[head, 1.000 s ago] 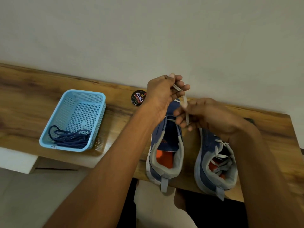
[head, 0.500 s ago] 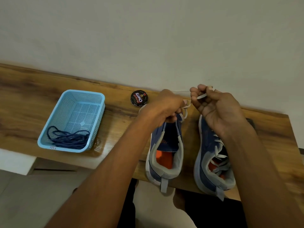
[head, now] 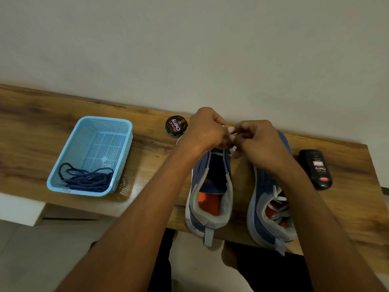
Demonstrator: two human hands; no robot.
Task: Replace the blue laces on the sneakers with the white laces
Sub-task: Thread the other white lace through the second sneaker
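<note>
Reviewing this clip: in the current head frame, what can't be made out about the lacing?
- Toe end and eyelets of the left sneaker: hidden behind the left hand and right hand.
- White lace: only slivers show between the fingers, so its route can't be told.
- Front of the right sneaker: covered by the right forearm.
- Blue laces in the basket: tangled, count unclear.

A wooden desk [head: 63,123] with dark grain streaks runs against a plain off-white wall [head: 189,49]. Below the desk's near edge lies a pale grey floor [head: 31,260], evenly lit.
</note>
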